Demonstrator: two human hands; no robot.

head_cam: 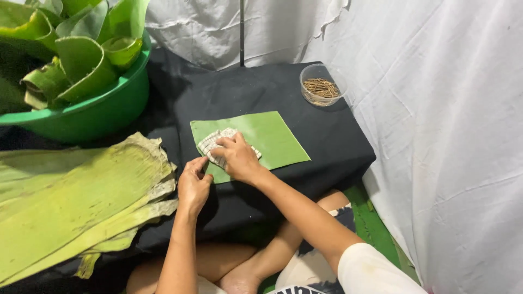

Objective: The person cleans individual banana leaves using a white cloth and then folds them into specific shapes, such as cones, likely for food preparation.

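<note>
Banana leaf sheet [272, 139], flat and unfolded, mid-wipe: right hand [237, 158] presses checked cloth [213, 142] down. Left hand [193, 182] pinches the near edge; uncut leaves [71, 196] wait leftward.

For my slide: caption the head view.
Right hand presses checked cloth onto cut banana leaf; left hand holds its edge.
</note>
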